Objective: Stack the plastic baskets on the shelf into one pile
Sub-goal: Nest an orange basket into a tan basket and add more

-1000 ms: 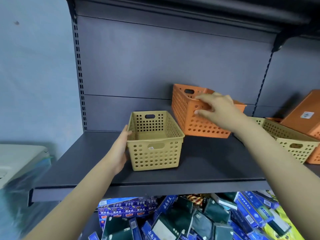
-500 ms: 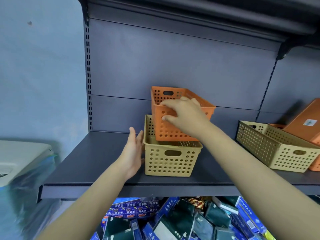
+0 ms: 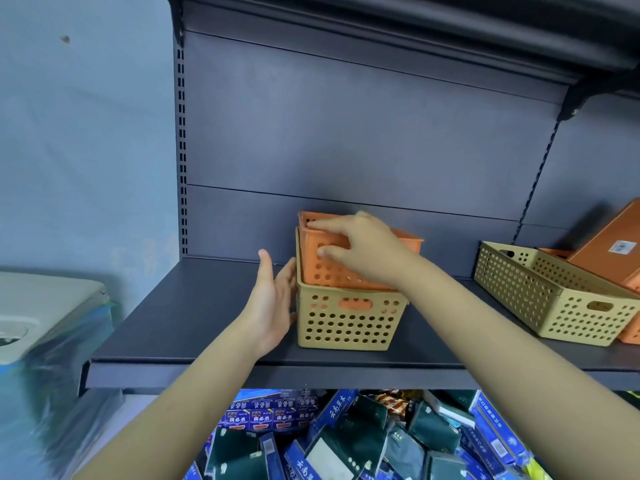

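Observation:
An orange perforated basket (image 3: 322,268) sits tilted inside a tan perforated basket (image 3: 346,323) on the dark shelf (image 3: 194,306). My right hand (image 3: 360,247) grips the orange basket's left rim and wall, thumb outside. My left hand (image 3: 273,296) lies flat with fingers apart against the tan basket's left wall. A longer tan basket (image 3: 554,299) stands at the right of the shelf, with orange baskets (image 3: 609,251) behind it, partly cut off by the frame edge.
The shelf's back panel (image 3: 346,133) rises right behind the baskets and an upper shelf (image 3: 450,29) overhangs. Below the shelf lie several blue and dark green packets (image 3: 346,441). A grey bin with a plastic liner (image 3: 45,323) stands at the left.
My right hand carried the orange basket leftward over the tan one and lowered it in; it now sits deeper. My left hand stayed at the tan basket's left side.

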Available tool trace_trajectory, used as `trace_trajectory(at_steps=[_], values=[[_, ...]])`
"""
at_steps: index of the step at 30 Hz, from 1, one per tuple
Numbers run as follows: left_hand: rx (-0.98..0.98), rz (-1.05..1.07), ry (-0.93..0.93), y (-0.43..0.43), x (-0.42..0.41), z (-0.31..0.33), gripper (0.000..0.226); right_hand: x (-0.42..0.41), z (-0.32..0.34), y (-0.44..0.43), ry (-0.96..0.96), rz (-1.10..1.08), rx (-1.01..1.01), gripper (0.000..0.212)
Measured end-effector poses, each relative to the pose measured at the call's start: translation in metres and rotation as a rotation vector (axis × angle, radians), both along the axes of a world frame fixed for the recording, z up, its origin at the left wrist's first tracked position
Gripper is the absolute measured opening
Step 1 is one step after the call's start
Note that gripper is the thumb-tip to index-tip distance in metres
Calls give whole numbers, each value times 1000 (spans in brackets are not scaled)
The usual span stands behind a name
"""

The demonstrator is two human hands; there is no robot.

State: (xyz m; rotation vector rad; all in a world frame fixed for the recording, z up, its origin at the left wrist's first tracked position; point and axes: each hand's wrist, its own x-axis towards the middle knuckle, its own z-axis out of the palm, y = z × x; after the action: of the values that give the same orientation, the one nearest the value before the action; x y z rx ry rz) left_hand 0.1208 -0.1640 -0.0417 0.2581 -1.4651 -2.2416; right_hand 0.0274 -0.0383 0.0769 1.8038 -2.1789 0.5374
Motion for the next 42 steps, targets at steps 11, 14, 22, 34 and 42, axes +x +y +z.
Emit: trace_trajectory(at_steps=[11, 14, 22, 34, 42], values=[[-118, 81, -97, 21, -7, 14, 54, -73, -45, 49, -177, -162, 204, 77], [-112, 128, -142, 24, -16, 15, 49, -87, -55, 48, -227, -167, 125, 82], [-130, 98, -216, 53, -59, 12, 57, -121, -55, 88, -222, -107, 6, 60], [-130, 195, -205, 146, -178, 15, 52, -288, -34, 274, -210, -482, -192, 76], [-134, 294, -102, 204, -238, 12, 56, -362, -52, 329, -461, -322, -9, 42]])
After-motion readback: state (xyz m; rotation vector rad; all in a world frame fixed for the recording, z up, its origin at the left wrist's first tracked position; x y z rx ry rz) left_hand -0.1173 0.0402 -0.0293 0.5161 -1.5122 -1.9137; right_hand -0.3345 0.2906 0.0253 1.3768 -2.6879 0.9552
